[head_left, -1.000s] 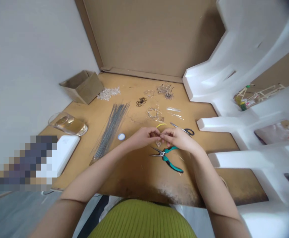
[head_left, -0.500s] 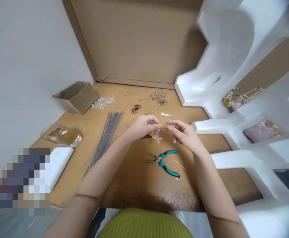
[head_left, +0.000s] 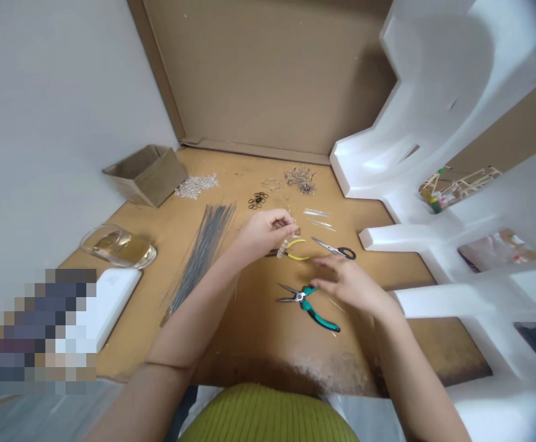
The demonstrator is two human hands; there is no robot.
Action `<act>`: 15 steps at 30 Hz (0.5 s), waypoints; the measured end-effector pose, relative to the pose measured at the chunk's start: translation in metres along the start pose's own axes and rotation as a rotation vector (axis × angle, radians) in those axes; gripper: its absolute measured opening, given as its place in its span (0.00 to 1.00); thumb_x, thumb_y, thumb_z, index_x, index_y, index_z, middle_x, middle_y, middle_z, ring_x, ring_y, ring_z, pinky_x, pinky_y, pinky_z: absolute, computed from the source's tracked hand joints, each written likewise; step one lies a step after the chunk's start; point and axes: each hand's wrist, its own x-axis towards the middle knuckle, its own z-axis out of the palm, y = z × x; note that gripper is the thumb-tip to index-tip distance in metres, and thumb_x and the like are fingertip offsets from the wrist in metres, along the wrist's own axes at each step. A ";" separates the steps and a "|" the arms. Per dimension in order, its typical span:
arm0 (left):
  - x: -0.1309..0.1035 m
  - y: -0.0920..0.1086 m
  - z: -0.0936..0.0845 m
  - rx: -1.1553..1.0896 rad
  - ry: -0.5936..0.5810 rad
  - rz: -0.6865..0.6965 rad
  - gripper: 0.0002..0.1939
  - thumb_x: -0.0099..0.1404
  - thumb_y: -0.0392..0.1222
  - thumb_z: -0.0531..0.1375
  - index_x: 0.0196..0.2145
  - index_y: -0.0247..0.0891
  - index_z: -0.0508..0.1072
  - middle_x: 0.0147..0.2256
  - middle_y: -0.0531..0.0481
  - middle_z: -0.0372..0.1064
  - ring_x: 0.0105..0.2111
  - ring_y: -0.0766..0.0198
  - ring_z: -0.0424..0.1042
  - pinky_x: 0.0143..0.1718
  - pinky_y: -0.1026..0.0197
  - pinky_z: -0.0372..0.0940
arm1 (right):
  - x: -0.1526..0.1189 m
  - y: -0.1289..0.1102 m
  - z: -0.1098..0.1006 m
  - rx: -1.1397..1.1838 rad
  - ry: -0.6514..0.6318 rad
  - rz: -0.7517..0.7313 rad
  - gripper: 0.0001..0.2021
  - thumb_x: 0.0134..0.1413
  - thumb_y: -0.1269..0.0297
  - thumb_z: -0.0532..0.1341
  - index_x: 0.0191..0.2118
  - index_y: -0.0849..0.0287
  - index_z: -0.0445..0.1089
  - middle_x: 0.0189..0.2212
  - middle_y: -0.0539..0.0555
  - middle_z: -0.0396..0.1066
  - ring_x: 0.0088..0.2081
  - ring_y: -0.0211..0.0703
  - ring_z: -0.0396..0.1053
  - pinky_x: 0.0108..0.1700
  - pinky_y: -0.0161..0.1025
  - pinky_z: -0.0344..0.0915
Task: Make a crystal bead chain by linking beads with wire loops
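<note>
The brown surface (head_left: 258, 331) is scuffed along its near edge. Closest lie green-handled pliers (head_left: 325, 320), spread open; over their upper handle the right hand (head_left: 355, 285) is open, seemingly grasping nothing. Just past them, the left hand (head_left: 265, 233) has its grip pinched on a small clear piece (head_left: 282, 250), beside yellow-handled pliers (head_left: 299, 257). That piece seems still in hand work; its joins are too small to judge. Farther off are scissors (head_left: 325, 245), grey wires (head_left: 205, 252), black loops (head_left: 258, 200), a tangled heap (head_left: 301, 178), perhaps already shaped, and loose clear bits (head_left: 197, 185), perhaps unused, beside a box (head_left: 157, 178).
</note>
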 end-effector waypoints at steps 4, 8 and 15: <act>0.002 -0.003 -0.003 0.019 -0.018 0.039 0.09 0.57 0.43 0.58 0.27 0.34 0.71 0.26 0.52 0.71 0.27 0.70 0.68 0.28 0.69 0.60 | -0.019 -0.008 0.029 -0.305 -0.167 -0.061 0.36 0.42 0.56 0.63 0.60 0.57 0.58 0.58 0.62 0.59 0.60 0.57 0.52 0.57 0.52 0.51; 0.001 -0.003 -0.004 -0.021 -0.042 0.030 0.09 0.57 0.43 0.57 0.27 0.34 0.70 0.25 0.52 0.70 0.26 0.69 0.68 0.28 0.69 0.60 | -0.022 -0.020 0.042 -0.513 -0.230 0.053 0.35 0.42 0.57 0.59 0.59 0.61 0.58 0.56 0.66 0.59 0.57 0.62 0.53 0.52 0.55 0.53; -0.001 0.001 -0.010 -0.113 -0.052 -0.018 0.08 0.57 0.43 0.58 0.29 0.34 0.70 0.24 0.52 0.70 0.25 0.69 0.70 0.26 0.69 0.61 | -0.024 -0.025 0.044 -0.773 -0.285 0.077 0.33 0.39 0.60 0.60 0.56 0.64 0.59 0.48 0.69 0.64 0.48 0.62 0.61 0.46 0.52 0.54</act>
